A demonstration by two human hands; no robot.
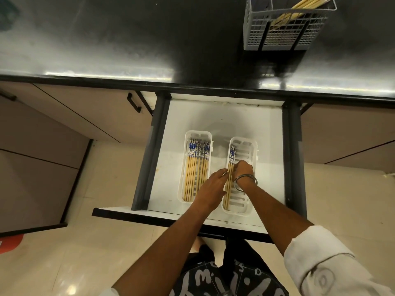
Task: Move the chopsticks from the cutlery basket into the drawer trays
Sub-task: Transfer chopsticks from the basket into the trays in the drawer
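Few blue-tipped bamboo chopsticks (229,176) lie in the right white slotted tray (248,189), long axis running away from you. Your right hand (243,170) pinches them mid-shaft; left hand (210,185), fingers straight, touches their near side. Left white tray (187,167) holds more. Remaining chopsticks lean in the grey mesh cutlery basket (284,34), far right on the black desk (128,39); right hand nearer.

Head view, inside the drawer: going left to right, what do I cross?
Left tray full of chopsticks → left hand → chopsticks in the right tray → right hand → bare slots of the right tray.
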